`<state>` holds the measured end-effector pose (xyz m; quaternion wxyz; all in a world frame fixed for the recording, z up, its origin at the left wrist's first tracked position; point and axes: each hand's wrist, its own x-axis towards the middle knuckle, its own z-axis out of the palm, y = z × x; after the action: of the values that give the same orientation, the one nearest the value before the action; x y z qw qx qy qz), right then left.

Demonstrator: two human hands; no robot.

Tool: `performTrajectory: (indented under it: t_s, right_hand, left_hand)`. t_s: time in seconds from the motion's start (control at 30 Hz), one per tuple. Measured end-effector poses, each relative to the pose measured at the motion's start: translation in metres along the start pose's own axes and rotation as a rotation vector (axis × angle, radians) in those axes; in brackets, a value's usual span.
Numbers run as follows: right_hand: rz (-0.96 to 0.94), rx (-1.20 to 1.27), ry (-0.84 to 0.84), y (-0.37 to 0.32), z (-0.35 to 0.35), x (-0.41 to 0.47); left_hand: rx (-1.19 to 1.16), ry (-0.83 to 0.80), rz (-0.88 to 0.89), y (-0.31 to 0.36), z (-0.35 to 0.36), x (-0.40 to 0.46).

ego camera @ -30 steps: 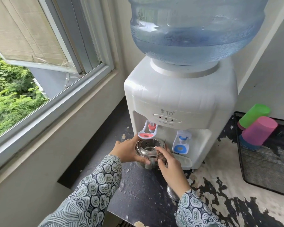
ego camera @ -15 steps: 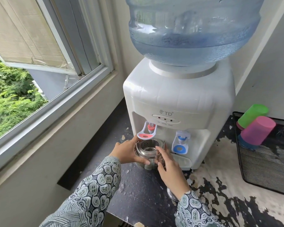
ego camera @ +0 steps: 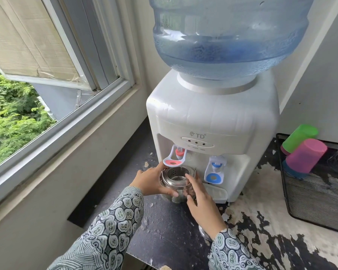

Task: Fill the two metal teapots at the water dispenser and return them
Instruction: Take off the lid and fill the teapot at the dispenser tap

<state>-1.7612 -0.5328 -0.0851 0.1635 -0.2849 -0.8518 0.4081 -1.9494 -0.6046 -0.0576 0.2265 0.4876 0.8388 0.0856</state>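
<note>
Teapot [ego camera: 177, 180] under red tap [ego camera: 173, 162] (cups [ego camera: 304, 154] aside)

Both arms reaching forward, sleeved to the wrists in a blue-grey patterned fabric. Left hand [ego camera: 152, 181] cupped sideways, palm turned inward, thumb stretched low across the front, fingers curled round the far left side, wrapped against the round shiny metal teapot [ego camera: 177, 182]. Right hand [ego camera: 200, 201] raised at the wrist, back of the hand up, fingers [ego camera: 189, 179] spread and bent downward, tips resting on the rim's right side. Right wrist higher than the left, forearms converging toward the middle. Both grips closed on the same body.
</note>
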Motion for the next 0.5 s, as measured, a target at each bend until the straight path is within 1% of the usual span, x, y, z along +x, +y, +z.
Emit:
performTrajectory:
  t_s: [0.5]
  right_hand:
    - [-0.002, -0.010, -0.011, -0.0038, -0.0016, -0.0033]
  left_hand:
    - [0.000, 0.006, 0.007, 0.0007, -0.0001, 0.0001]
